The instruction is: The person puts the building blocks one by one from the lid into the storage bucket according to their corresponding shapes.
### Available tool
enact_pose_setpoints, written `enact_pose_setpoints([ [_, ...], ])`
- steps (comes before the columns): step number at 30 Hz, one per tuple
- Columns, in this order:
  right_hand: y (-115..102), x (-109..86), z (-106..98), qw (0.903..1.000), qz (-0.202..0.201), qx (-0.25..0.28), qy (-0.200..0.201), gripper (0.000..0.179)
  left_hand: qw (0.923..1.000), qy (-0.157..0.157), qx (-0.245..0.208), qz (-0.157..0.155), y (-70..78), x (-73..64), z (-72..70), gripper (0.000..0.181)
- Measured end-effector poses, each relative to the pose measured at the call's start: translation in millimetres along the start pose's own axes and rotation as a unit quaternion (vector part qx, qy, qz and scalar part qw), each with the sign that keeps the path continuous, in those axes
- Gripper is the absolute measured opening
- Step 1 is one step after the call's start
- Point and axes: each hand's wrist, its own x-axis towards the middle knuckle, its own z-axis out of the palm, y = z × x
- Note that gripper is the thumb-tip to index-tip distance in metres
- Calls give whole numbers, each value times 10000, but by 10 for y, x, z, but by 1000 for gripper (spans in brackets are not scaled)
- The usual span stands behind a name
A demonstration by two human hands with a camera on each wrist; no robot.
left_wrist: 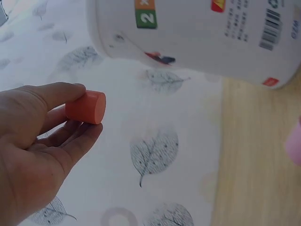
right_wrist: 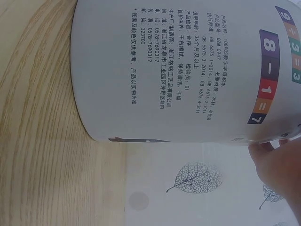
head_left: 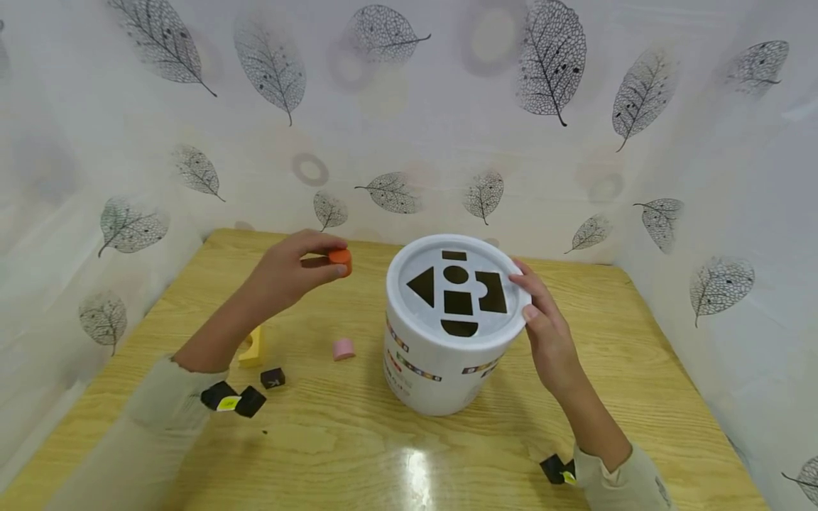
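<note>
Between thumb and fingers, my left hand (head_left: 290, 266) pinches an orange cylinder block (head_left: 341, 261), held in the air left of the bucket. In the left wrist view the same orange block (left_wrist: 86, 107) shows its round end pointing away from the palm. A white bucket (head_left: 434, 376) stands upright on the table, its lid (head_left: 422, 312) pierced by several shaped holes, among them a triangle, a circle and a square. My right hand (head_left: 549, 333) grips the lid's right rim, thumb at the near side and fingers over the edge. In the right wrist view this hand (right_wrist: 280, 165) is partly cut off.
On the wooden table (head_left: 307, 440) left of the bucket lie a pink block (head_left: 343, 349), a small black block (head_left: 273, 377) and a yellow block (head_left: 253, 349) with a curved cutout, partly behind the left forearm. A leaf-patterned sheet (head_left: 409, 128) hangs behind the table and at its sides.
</note>
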Motion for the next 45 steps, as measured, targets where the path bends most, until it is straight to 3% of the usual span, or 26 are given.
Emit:
enact_pose_setpoints([
  [11,23,1,-7,10000,49,5,18,43,9985,-195,-339,376,432,188,165,37],
  [17,13,2,-6,10000,4,64,30,43,9943,-500,-593,728,599,339,350,35],
  [22,2,2,-6,10000,7,45,27,43,9926,-716,-608,774,705,461,518,36],
  [34,9,2,-7,10000,62,40,35,42,9906,-1138,85,760,833,669,772,40],
  [45,6,3,-17,10000,46,51,0,43,9841,-1474,637,765,945,756,856,42],
])
